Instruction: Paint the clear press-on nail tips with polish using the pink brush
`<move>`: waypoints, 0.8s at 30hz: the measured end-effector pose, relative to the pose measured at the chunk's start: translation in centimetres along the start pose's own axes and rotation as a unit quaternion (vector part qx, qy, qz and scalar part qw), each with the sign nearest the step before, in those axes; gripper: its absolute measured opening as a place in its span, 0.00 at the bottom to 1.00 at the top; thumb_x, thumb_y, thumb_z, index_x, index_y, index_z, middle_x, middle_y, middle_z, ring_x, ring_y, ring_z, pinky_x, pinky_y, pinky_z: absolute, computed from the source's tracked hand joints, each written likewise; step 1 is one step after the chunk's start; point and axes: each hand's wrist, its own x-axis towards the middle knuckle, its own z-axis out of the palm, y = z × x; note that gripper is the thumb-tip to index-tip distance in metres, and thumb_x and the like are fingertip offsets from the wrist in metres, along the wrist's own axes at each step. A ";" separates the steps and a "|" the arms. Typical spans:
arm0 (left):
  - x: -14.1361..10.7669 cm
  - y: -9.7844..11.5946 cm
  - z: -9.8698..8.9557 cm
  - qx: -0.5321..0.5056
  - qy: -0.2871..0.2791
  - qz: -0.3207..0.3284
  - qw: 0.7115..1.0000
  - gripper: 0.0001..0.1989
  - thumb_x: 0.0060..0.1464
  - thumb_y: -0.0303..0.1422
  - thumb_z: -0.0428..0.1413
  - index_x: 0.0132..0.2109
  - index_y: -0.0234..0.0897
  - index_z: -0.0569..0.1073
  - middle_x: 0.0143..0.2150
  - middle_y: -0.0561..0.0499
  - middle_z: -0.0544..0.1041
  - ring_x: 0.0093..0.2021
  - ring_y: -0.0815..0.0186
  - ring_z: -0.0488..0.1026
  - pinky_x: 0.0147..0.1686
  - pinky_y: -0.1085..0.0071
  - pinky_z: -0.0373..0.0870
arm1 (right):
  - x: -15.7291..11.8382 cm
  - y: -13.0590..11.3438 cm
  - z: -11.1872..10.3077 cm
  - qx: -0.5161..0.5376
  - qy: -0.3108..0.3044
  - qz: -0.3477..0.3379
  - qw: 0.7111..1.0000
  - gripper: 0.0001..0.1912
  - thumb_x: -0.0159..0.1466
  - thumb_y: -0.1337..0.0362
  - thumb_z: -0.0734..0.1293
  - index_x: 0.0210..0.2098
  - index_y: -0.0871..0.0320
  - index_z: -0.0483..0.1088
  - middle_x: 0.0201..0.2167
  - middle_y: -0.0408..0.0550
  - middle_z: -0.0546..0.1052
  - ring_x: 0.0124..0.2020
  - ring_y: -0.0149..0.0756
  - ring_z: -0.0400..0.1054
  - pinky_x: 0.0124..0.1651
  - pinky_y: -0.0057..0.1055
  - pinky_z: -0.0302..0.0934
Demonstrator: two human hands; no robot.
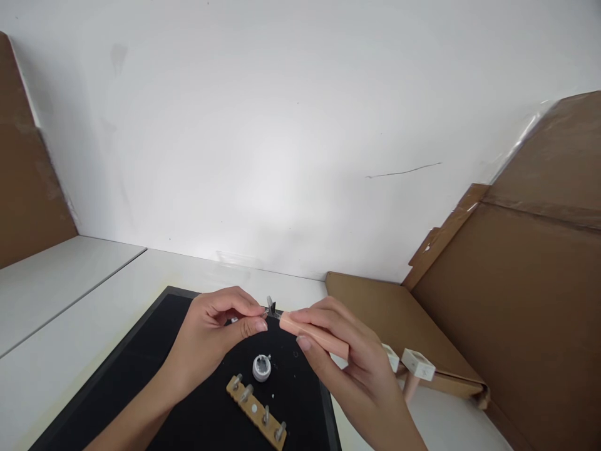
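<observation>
My right hand [347,347] is closed around a pink cylindrical handle [317,335], held slantwise with its upper end toward the left. From that end a thin metallic part [278,315] reaches toward a small grey-and-black piece [271,305] between the hands. With thumb and forefinger, my left hand [230,316] pinches something tiny beside that piece; the fingertips mostly hide it. Below the hands, a small white round pot [261,368] with greyish contents stands on the black mat [206,401]. Near it lies a tan strip [256,410] bearing several clear, peg-like pieces.
A white wall [282,138] rises behind the white table [169,269]. Cardboard panels stand at the left [28,163] and right [530,263]. At the right are a flat cardboard box [394,313] and a white block [419,363] on a pinkish stem, with another partly hidden block beside it.
</observation>
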 end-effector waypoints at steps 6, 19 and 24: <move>-0.1 -0.1 -0.2 0.000 0.002 -0.005 1.000 0.08 0.43 0.20 0.64 0.26 0.39 0.80 0.27 0.54 0.80 0.30 0.70 0.76 0.32 0.79 0.72 | 0.0 0.0 -0.2 -0.011 0.032 -0.025 0.999 0.10 0.64 0.69 0.63 0.41 0.50 0.71 0.30 0.43 0.71 0.29 0.31 0.67 0.27 0.25 0.61; 0.0 -0.2 -0.1 0.004 -0.003 -0.005 1.000 0.09 0.44 0.21 0.64 0.27 0.41 0.80 0.27 0.56 0.80 0.30 0.72 0.76 0.31 0.81 0.72 | 0.3 0.2 0.1 -0.008 0.015 -0.023 1.000 0.10 0.66 0.69 0.62 0.44 0.50 0.70 0.33 0.42 0.72 0.33 0.29 0.67 0.32 0.23 0.62; 0.0 -0.2 0.0 0.007 0.002 0.003 1.000 0.09 0.44 0.21 0.64 0.27 0.42 0.81 0.28 0.56 0.80 0.30 0.72 0.76 0.32 0.81 0.72 | 0.3 0.3 -0.1 -0.015 0.021 -0.028 0.999 0.10 0.65 0.71 0.62 0.41 0.50 0.71 0.30 0.40 0.69 0.28 0.27 0.65 0.28 0.22 0.59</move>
